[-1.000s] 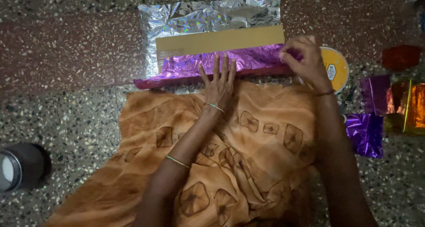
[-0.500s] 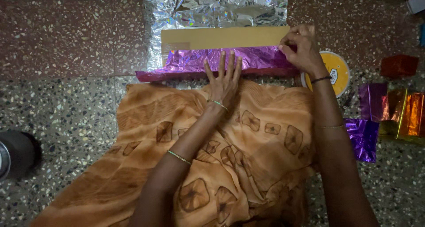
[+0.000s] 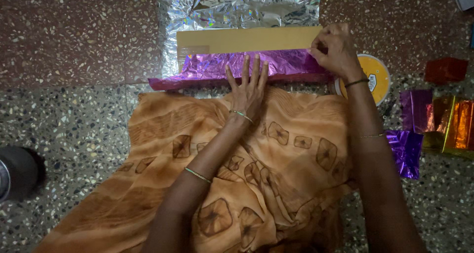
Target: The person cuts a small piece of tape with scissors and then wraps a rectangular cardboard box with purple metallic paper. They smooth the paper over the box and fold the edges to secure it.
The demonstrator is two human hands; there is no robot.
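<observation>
Left hand: flat, palm down, fingers spread and straight, fingertips pressing the near edge of the purple foil sheet; nothing gripped. Right hand: fingers curled, thumb and forefinger pinched on the right end of the purple foil where it meets the cardboard strip; whether the pinch also catches the cardboard cannot be told. Cardboard strip lies lengthwise on a silver foil sheet, purple foil folded along its near side. All on speckled floor. Yellow round lid just beside right wrist. Orange patterned cloth covers lap.
</observation>
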